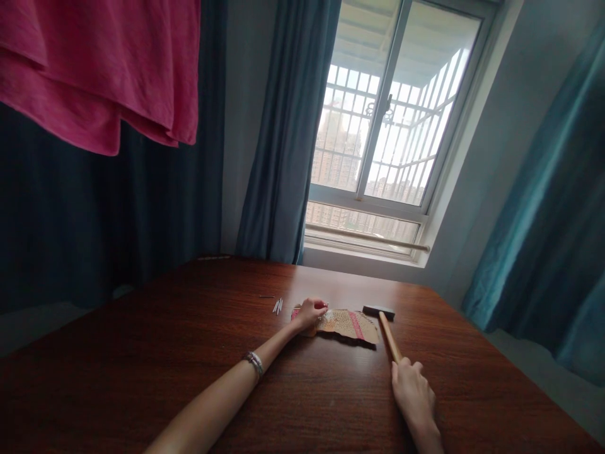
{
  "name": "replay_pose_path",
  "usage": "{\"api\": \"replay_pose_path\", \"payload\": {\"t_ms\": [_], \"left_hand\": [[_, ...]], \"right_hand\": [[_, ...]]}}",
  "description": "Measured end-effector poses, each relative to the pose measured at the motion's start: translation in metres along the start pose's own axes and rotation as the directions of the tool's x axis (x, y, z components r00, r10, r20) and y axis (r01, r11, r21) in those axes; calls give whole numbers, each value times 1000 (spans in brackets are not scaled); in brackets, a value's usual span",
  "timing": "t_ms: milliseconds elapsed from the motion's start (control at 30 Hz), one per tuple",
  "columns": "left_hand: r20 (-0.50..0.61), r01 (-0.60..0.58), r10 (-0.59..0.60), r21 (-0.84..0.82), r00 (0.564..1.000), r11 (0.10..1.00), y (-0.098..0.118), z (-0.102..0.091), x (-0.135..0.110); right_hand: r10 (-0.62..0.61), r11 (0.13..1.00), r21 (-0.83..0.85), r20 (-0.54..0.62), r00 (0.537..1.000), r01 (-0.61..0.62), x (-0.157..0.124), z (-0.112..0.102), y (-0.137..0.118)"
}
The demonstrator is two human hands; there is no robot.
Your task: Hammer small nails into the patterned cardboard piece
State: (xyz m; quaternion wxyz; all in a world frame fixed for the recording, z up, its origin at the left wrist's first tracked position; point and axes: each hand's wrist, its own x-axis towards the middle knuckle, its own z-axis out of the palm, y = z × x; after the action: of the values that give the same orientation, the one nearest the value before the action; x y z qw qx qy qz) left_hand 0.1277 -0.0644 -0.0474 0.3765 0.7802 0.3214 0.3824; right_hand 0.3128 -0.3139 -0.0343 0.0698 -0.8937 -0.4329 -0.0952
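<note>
My left hand (312, 313) is closed in a pinch over the left part of a flat piece of brown cardboard (343, 323). A tiny pale spot shows at its fingertips, too small to name. Pink bands and dark dots mark the cardboard, and its front edge is ragged. In my right hand (414, 392) is the wooden handle of a hammer (389, 337), fingers wrapped round it. The hammer's dark head is just right of the cardboard, at its far corner. Several silvery nails (278, 306) lie in a small group left of my left hand.
Beneath everything is a brown wooden table (227, 403). One thin dark nail-like piece (266, 296) lies behind the silvery group. A barred window (378, 126) and blue curtains (283, 139) stand beyond the table. A pink cloth (104, 69) hangs at the upper left.
</note>
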Motion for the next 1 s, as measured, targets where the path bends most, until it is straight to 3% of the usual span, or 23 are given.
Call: {"api": "replay_pose_path", "payload": {"t_ms": [167,267,333,433,533,600,767,1000], "left_hand": [[-1,7,-7,1,1000,1000,-3,1,1],[-11,8,-8,18,1000,1000,-5,1,2],[-12,-1,1,26,1000,1000,-7,1,2],[-8,-2,3,38,1000,999,-6,1,2],[-10,24,-23,54,1000,998,-4,1,1],[-13,37,-36,54,999,998,-2,1,0],[6,-12,11,26,1000,1000,2,0,-1],[-15,-41,43,88,999,995,-3,-1,0]], "right_hand": [[18,968,246,94,995,-41,9,-2,17],[30,855,512,109,994,-82,11,-1,22],[19,693,716,105,994,-89,9,-3,19],[-27,338,930,160,987,-141,-1,-12,6],[-129,27,960,280,951,-279,-12,-29,-9],[-206,-76,933,331,921,-353,-18,-40,-18],[-333,-128,895,366,869,-426,-25,-58,-36],[-434,-154,868,370,821,-473,-23,-63,-52]]}}
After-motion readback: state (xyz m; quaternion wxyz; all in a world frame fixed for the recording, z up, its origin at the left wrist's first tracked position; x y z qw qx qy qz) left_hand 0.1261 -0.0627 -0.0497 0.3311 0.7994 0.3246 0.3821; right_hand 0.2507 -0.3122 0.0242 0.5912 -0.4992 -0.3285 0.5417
